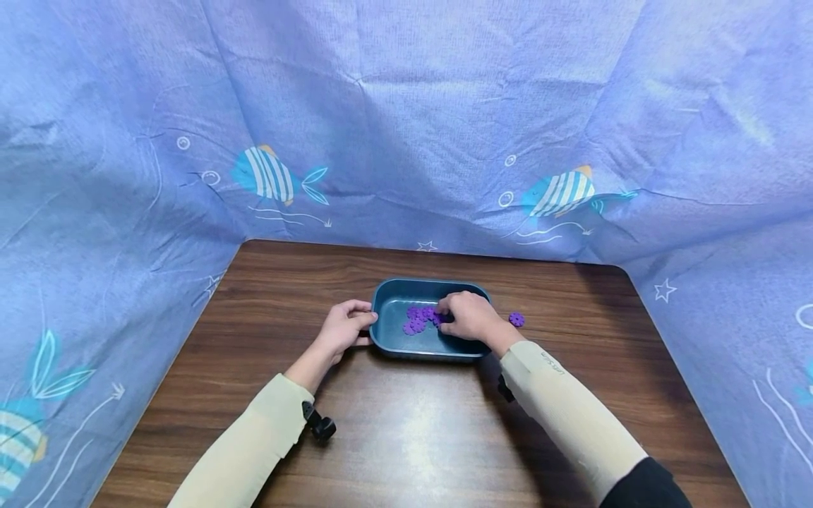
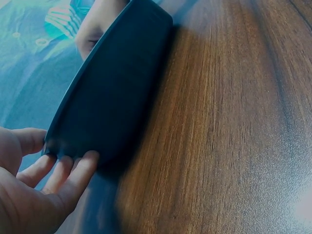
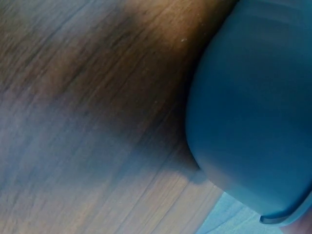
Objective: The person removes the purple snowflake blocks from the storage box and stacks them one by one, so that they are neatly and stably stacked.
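A dark teal oblong tub (image 1: 406,351) with rounded corners stands on the table. Pinched between the thumb and fingers of my left hand (image 1: 343,326) is its left end; in the left wrist view the fingertips (image 2: 90,156) press the outer wall just below the rim. Several small purple toothed discs (image 1: 416,321) lie in a loose cluster on the tub's floor. Over the right wall reaches my right hand (image 1: 470,315), thumb and fingers bent down around the cluster's right edge. I cannot tell whether those fingers grip a disc. The tub's wall (image 3: 248,107) hides them in the right wrist view.
One more purple disc (image 1: 517,319) lies on the table outside the tub, just right of my right wrist. The dark wood-grain table (image 1: 305,275) ends at a blue fish-print cloth (image 1: 406,141) behind and at both sides.
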A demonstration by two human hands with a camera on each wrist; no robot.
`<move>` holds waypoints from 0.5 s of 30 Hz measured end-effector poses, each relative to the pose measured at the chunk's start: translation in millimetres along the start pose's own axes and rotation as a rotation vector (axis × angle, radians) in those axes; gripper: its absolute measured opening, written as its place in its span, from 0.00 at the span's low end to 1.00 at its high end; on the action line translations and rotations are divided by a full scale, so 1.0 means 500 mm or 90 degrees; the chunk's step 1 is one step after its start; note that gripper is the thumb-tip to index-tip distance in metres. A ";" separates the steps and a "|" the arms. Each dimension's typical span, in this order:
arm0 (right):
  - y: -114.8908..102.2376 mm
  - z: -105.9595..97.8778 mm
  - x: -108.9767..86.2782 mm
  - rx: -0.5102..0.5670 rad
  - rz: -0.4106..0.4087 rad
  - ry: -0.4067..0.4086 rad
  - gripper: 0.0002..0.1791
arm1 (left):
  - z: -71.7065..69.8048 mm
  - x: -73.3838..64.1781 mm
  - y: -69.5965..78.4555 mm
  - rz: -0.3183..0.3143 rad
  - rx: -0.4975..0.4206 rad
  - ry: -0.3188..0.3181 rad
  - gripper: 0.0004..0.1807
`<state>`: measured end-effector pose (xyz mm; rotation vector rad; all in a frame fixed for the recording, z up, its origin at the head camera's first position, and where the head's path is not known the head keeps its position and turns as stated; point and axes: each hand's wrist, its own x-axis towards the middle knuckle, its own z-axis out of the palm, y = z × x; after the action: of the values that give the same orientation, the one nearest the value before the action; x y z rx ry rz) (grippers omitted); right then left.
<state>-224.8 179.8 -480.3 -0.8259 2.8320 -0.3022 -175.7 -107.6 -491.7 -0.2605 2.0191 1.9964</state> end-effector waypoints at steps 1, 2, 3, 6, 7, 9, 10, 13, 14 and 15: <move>0.000 0.000 0.000 0.001 0.000 0.000 0.18 | 0.000 0.000 0.000 0.000 0.000 0.000 0.18; 0.000 -0.001 -0.001 0.002 -0.002 0.001 0.18 | 0.001 0.000 0.000 0.001 -0.001 0.001 0.18; 0.001 0.000 -0.001 0.002 -0.004 0.002 0.18 | 0.001 -0.001 0.001 0.002 0.000 0.002 0.18; 0.003 -0.001 -0.002 0.010 -0.009 0.011 0.17 | 0.001 -0.001 0.001 0.002 0.001 0.004 0.18; 0.004 -0.001 -0.003 0.014 -0.012 0.014 0.17 | 0.002 -0.001 0.001 0.003 0.001 0.005 0.18; 0.006 -0.002 -0.003 0.023 -0.016 0.023 0.17 | 0.002 -0.002 0.001 0.002 0.003 0.006 0.18; 0.008 -0.003 -0.004 0.031 -0.018 0.029 0.17 | 0.002 -0.002 0.002 0.002 0.004 0.006 0.18; 0.012 -0.009 -0.007 0.058 -0.030 0.043 0.17 | 0.002 -0.003 0.002 0.001 0.006 0.006 0.18; 0.013 -0.011 -0.007 0.068 -0.032 0.046 0.17 | 0.002 -0.003 0.002 0.000 0.007 0.007 0.18; 0.015 -0.013 -0.008 0.078 -0.035 0.050 0.17 | 0.002 -0.002 0.002 0.000 0.008 0.007 0.18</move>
<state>-226.7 189.1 -475.2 -0.8846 2.8321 -0.5217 -175.0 -106.5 -490.2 -0.2692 2.0384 1.9854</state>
